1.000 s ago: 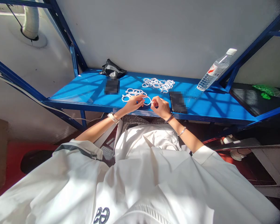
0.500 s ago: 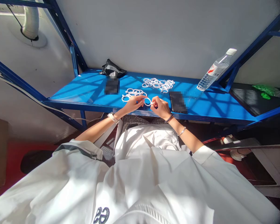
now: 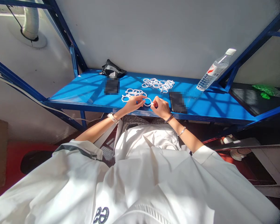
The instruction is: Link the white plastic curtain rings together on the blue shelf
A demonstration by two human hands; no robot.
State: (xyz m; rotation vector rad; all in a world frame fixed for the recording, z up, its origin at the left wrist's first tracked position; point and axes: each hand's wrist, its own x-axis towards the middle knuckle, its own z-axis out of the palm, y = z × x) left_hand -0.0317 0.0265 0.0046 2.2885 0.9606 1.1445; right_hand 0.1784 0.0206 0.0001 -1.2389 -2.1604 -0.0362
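Note:
Between my hands, at the front edge of the blue shelf (image 3: 84,98), is a white plastic ring (image 3: 147,105) that looks like a curtain ring. My left hand (image 3: 134,104) pinches its left side. At its right side, where a small tab seems to be, the closed fingers of my right hand (image 3: 161,108) grip it. Just behind my left hand lies a group of similar white rings (image 3: 133,92). A second, larger pile of white rings (image 3: 156,83) rests farther back, toward the middle.
A dark phone (image 3: 177,102) lies right of my right hand. At the back left are a black plastic bag (image 3: 113,69) and a blurred dark object (image 3: 112,86). A clear water bottle (image 3: 212,73) stands at the right. Blue frame posts (image 3: 71,40) rise on both sides.
Both hands stay in almost the same place on the white ring. Only the fingers of my right hand shift very slightly at its right side.

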